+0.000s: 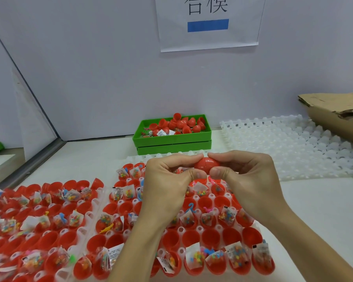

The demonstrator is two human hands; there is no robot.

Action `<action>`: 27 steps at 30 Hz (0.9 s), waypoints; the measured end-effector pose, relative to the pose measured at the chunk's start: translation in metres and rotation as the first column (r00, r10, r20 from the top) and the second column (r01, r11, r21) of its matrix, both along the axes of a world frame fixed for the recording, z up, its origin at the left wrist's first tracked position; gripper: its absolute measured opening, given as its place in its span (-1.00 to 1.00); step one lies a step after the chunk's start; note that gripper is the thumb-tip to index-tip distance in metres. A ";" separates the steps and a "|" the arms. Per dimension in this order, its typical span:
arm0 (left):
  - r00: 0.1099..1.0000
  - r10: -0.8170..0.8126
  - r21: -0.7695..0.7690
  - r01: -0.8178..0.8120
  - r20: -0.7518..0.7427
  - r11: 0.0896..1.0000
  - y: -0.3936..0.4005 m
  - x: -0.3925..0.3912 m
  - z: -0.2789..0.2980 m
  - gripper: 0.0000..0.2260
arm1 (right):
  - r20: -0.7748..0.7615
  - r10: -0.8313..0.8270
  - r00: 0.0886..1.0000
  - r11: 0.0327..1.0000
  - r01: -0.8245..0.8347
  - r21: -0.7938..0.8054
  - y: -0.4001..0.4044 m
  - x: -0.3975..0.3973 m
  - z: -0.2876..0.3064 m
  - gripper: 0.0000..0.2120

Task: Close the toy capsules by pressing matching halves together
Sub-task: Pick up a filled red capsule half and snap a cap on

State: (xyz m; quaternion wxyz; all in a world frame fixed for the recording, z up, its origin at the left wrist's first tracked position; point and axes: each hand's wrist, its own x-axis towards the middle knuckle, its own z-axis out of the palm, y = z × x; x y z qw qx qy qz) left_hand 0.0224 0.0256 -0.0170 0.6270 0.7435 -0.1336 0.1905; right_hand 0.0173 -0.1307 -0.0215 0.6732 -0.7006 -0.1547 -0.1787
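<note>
Item: red toy capsule (207, 164), held above the white holder tray (108, 197) of open red halves on the bench. Left hand (167, 180) and right hand (247, 180): each grip narrow, pinching one end. Seam appears nearly closed. Advice: press both ends straight inward, halves aligned, avoiding trapped packet edges.
</note>
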 end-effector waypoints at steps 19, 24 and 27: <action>0.998 -0.054 0.204 0.048 0.028 0.978 0.006 0.000 0.003 -0.64 | -0.037 0.093 0.995 0.996 -0.093 0.001 0.001 0.002 -0.002 -0.82; 0.994 -0.085 0.178 0.071 0.072 0.982 0.003 -0.001 0.004 -0.66 | -0.161 0.122 0.979 0.985 -0.099 0.139 -0.002 0.006 -0.004 -0.72; 0.982 -0.170 0.093 0.162 0.084 0.982 0.006 -0.001 0.003 -0.64 | -0.309 0.399 0.863 0.889 -0.283 0.359 -0.007 0.009 -0.002 -0.57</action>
